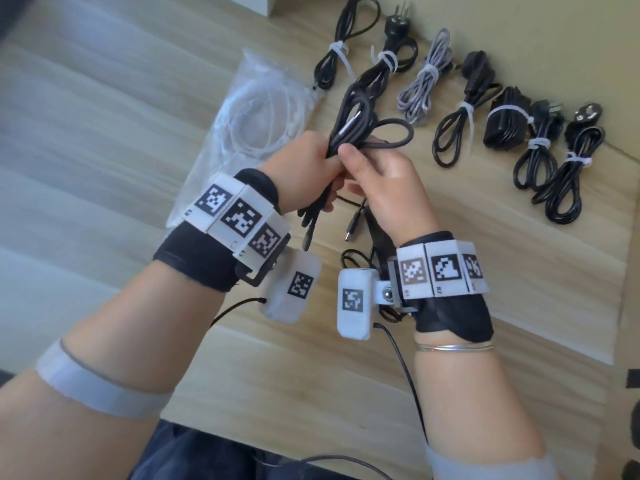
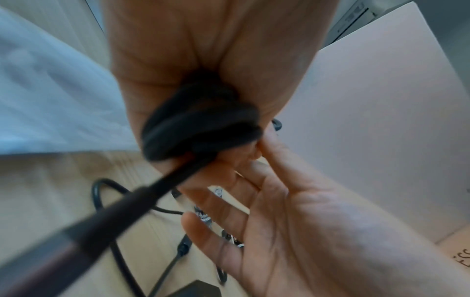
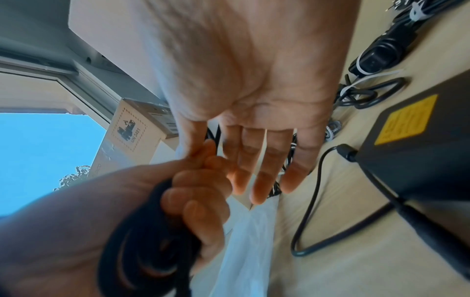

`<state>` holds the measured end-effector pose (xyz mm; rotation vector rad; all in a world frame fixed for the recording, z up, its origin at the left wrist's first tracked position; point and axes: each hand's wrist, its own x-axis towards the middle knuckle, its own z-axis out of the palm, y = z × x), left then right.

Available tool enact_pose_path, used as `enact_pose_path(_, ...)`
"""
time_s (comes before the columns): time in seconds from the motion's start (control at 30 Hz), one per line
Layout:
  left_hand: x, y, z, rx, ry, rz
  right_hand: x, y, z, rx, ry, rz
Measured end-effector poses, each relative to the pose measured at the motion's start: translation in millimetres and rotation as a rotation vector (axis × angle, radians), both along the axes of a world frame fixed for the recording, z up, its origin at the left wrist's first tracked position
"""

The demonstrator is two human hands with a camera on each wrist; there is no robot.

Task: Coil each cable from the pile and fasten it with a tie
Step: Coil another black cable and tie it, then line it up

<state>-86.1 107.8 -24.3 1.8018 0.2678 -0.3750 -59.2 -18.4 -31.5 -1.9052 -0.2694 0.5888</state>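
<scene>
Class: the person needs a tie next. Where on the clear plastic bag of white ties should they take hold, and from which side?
Probably at the clear plastic bag's near end, from its right side: it lies flat beside the left hand, with the white ties looped inside.

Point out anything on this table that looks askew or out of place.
Nothing stands out. Seven tied cable bundles lie in a row, the bag of ties lies beside them, and the left hand grips a coiled dark cable.
</scene>
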Motion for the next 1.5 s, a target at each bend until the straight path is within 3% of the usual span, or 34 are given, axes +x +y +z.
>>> enact_pose_path(0.17,-9.9,22.8,-1.1,0.046,0.035,0.069,-8.5,14.3,-8.0,-0.046,0.045,0.049)
enact_pose_path(0.43,-19.7,44.7,-15.6,0.054,0.102,0.138,-23.7,39.2,-30.8,-0.358,0.151,0.098)
enact_pose_path(0.7,-22.1,50.7,-28.7,0.096,0.146,0.092,-21.4,61.6,-42.2,-0.582,0.129,0.127)
enact_pose_path(0.9,-20.9,53.6,-33.4,0.066,0.178,0.076,-21.0,70.3,-36.6,-0.753,0.014,0.201)
enact_pose_path(1.07,-18.9,54.4,-34.2,0.080,0.171,0.020,-21.9,70.9,-33.9,-0.737,0.004,0.174)
enact_pose_path(1.27,-18.9,55.6,-34.6,0.110,0.168,-0.009,-24.9,63.4,-34.0,-0.558,0.102,0.044)
enact_pose_path(1.5,-20.0,54.6,-33.3,0.152,0.159,-0.041,-27.2,67.6,-32.4,-0.631,0.089,0.087)
